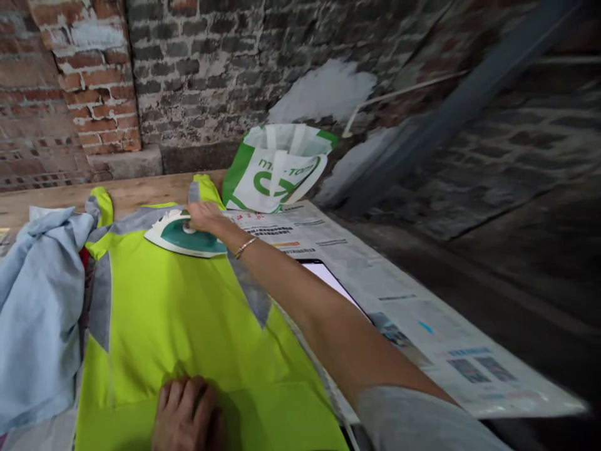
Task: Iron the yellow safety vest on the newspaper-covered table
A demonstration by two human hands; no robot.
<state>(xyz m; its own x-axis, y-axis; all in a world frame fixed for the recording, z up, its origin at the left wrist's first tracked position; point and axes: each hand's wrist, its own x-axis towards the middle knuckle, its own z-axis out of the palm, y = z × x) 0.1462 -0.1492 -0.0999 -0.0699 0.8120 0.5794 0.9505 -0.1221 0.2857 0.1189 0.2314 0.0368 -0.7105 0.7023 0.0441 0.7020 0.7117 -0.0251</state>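
Note:
A neon yellow garment with grey panels (164, 300) lies spread over the table. Near its upper end, my right hand (203, 216) grips the handle of a white and teal iron (188, 241), whose tip points left. The iron's soleplate rests on the cloth and is hidden from above. At the bottom of the view, my left hand (185, 413) lies on the lower part of the garment, fingers bent and close together. Whether it pinches any cloth is hidden.
A light blue cloth (42, 300) lies bunched at the left. A green and white bag (277, 169) stands at the back by the brick wall (201, 75). Newspaper (394, 300) covers the table's right side, with a phone (331, 279) on it, partly behind my right arm.

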